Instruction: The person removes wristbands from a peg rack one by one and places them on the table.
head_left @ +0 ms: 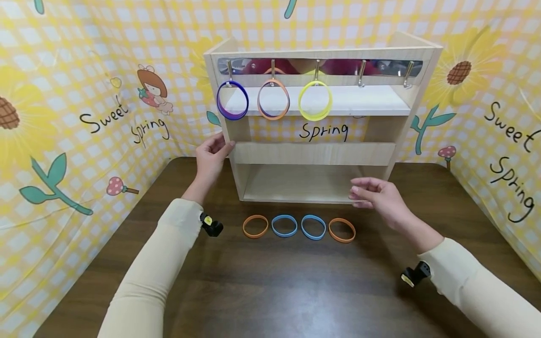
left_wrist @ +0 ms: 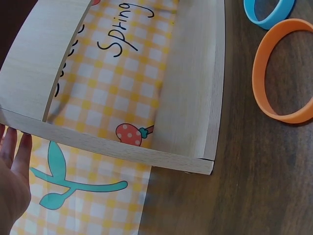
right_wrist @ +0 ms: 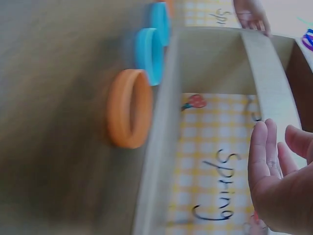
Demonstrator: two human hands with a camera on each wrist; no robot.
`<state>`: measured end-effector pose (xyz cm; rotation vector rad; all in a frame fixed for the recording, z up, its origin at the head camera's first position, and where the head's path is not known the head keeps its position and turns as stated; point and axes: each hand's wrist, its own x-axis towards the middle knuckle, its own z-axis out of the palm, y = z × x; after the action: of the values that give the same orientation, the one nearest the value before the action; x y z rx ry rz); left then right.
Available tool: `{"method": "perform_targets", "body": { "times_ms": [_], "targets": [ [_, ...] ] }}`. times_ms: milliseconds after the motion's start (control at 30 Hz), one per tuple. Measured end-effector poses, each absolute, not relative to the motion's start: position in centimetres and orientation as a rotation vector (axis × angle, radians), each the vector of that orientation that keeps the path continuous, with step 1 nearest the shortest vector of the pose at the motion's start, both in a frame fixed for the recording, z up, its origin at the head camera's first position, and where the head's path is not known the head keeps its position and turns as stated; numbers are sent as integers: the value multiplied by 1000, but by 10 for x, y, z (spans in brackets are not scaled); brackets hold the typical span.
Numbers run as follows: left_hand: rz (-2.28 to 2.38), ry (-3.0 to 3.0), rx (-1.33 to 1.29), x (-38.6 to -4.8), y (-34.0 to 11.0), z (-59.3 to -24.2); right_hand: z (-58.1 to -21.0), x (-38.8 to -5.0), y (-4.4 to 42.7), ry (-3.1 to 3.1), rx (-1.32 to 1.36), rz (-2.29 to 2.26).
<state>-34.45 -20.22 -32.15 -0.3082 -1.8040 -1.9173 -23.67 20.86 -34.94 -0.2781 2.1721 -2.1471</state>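
Observation:
My left hand (head_left: 211, 157) touches the left side panel of a light wooden shelf rack (head_left: 314, 154), its fingers fairly straight against the panel in the left wrist view. My right hand (head_left: 378, 197) hovers before the rack's lower right corner, fingers loosely bent, holding nothing. On the table, in a row before the rack, lie an orange wristband (head_left: 255, 236), a blue wristband (head_left: 284, 234), another blue wristband (head_left: 313, 238) and another orange wristband (head_left: 342, 240). From hooks above hang a purple-blue band (head_left: 218, 101), an orange band (head_left: 259, 101) and a yellow band (head_left: 300, 104).
A metal strip (head_left: 338, 67) with several hooks runs along the rack's top; the two hooks at the right carry no band. The brown table (head_left: 270, 291) spreads in front. A yellow checked cloth (head_left: 114, 56) with flowers and lettering surrounds the back and sides.

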Motion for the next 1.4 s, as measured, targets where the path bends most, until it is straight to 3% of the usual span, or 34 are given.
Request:
{"method": "perform_targets", "body": {
  "times_ms": [633,1400],
  "targets": [
    [-1897,-1829,-346,-323,-195,-305,-291,-255,161,2081,-466,-2436],
    [-1915,-1835,-318,-324,-196,-304,-247,-268,133,1917,-430,-2712]
  ]
}}
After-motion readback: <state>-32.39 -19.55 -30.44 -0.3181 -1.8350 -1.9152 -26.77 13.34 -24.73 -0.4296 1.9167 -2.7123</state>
